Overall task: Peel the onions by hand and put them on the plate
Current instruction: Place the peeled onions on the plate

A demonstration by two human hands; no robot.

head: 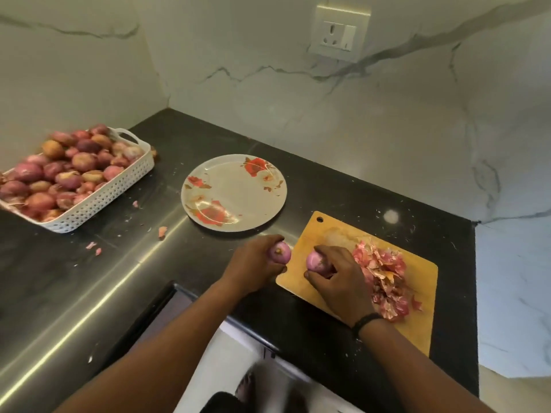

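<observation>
My left hand [253, 263] grips a peeled pink onion [280, 251] just left of the yellow cutting board [334, 234]. My right hand [337, 275] curls round a second peeled onion [316, 260] over the board's left part. A white plate with red flowers [235, 186] lies beyond both hands with nothing on it. A heap of pink onion skins [384, 272] covers the board's right side.
A white perforated basket [89, 204] heaped with unpeeled onions [59, 174] stands at the far left on the black counter [343, 186]. Skin scraps [162, 231] dot the counter. A wall socket [338, 34] sits on the marble backsplash. The counter's front edge drops off below my arms.
</observation>
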